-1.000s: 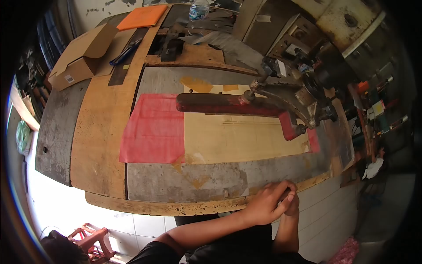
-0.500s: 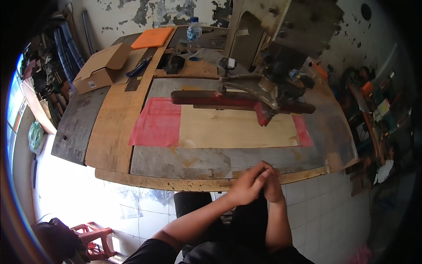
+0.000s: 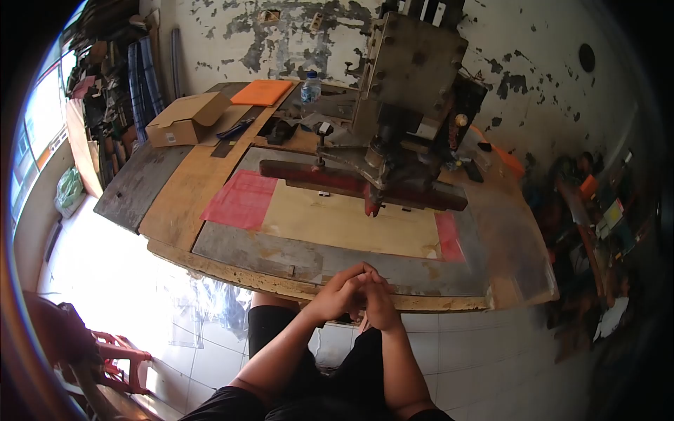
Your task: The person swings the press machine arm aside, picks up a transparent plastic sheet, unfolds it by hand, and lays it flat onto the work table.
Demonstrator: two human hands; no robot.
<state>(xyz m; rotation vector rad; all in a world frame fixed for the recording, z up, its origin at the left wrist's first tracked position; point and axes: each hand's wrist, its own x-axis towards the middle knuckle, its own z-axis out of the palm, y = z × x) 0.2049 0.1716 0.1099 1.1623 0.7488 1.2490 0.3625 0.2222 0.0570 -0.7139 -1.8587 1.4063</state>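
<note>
We hold our left hand (image 3: 338, 295) and right hand (image 3: 380, 309) clasped together at the near edge of the wooden tabletop (image 3: 179, 219). The left fingers curl over the right hand; the right fingers are mostly hidden, so we cannot tell how they are set, nor whether anything lies between our palms.

Just beyond our hands is a grey plate (image 3: 288, 256), and on it, in the middle of the tabletop, lies a yellow sheet (image 3: 337, 228). A wide red patch (image 3: 242, 200) shows at the sheet's left end and a narrow red strip (image 3: 450, 236) at its right. A long dark-red bar (image 3: 298, 170) crosses the sheet's far side, below the metal press (image 3: 418, 67); we cannot tell whether they touch.

Far left on the tabletop we see an open cardboard box (image 3: 172, 130), with an orange folder (image 3: 261, 92) behind it and a plastic bottle (image 3: 311, 91) right of the folder. Near left, a red stool (image 3: 130, 349) stands on the tiled floor (image 3: 456, 358).
</note>
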